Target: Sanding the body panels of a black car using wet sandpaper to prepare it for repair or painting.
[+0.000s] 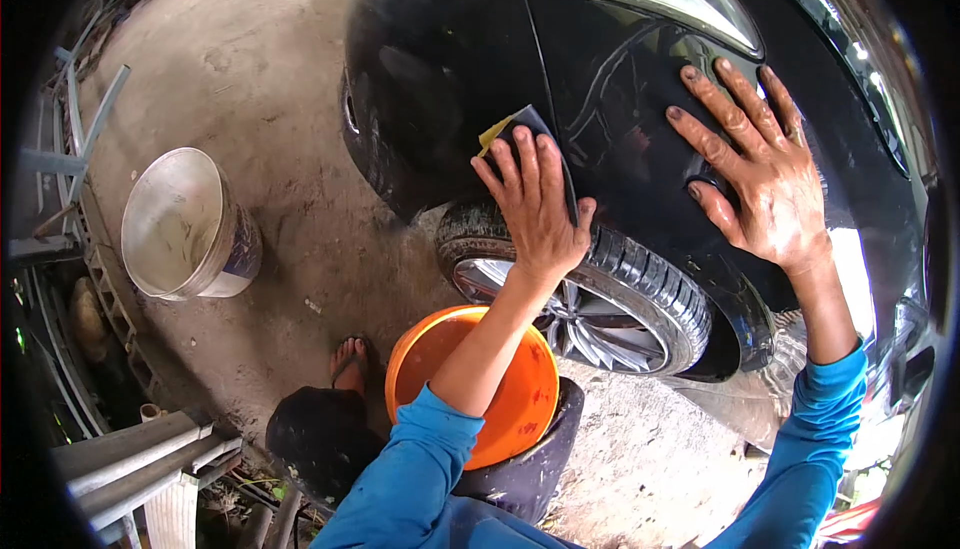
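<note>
My left hand presses a dark grey sheet of sandpaper against the black car, just above the front wheel arch. A yellow edge shows beside the sheet; whether it is a backing pad I cannot tell. The fingers lie over the sandpaper and hide much of it. Farther right, my right hand rests flat on the wet-looking fender, fingers spread and holding nothing. Below my left hand is the wheel with its black tyre and silver spokes.
An orange bucket stands below my left forearm, close to my legs. On the dirt floor to the left is a white bucket. Metal bars line the left side, with wooden planks at lower left.
</note>
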Demonstrator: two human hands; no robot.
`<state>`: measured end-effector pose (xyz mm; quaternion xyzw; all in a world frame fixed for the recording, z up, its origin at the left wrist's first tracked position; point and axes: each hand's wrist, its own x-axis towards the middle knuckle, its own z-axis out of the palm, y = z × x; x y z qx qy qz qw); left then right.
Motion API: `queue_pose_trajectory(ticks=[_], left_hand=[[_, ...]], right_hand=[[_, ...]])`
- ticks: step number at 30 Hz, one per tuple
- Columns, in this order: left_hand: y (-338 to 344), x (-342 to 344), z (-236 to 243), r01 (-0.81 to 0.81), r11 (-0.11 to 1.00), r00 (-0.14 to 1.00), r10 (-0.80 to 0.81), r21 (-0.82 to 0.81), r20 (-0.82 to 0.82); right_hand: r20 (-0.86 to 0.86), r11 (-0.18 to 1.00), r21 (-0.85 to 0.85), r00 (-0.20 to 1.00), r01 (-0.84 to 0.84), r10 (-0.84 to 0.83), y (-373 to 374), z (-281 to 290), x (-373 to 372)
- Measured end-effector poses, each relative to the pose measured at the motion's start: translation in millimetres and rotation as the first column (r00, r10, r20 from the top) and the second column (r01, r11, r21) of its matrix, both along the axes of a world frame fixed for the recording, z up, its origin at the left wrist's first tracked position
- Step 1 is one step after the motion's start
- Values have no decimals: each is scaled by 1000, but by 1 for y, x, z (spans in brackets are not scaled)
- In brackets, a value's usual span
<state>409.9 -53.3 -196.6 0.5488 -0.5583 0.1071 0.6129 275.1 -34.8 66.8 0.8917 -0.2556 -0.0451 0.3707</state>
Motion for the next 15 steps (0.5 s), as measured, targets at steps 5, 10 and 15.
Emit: queue_pose_trajectory(ticks=[5,10,15], left_hand=[[9,-11,-49,21,998,996,-17,-50,86],[5,-2,1,67,998,996,-66,21,-59],[22,-1,-33,80,995,997,-78,61,-28]], right_hand=[[13,1000,16,1000,-27,27,-2,-5,6],[7,999,-24,999,-34,34,-2,0,0],[-7,999,-30,999,-33,33,-4,-5,4]])
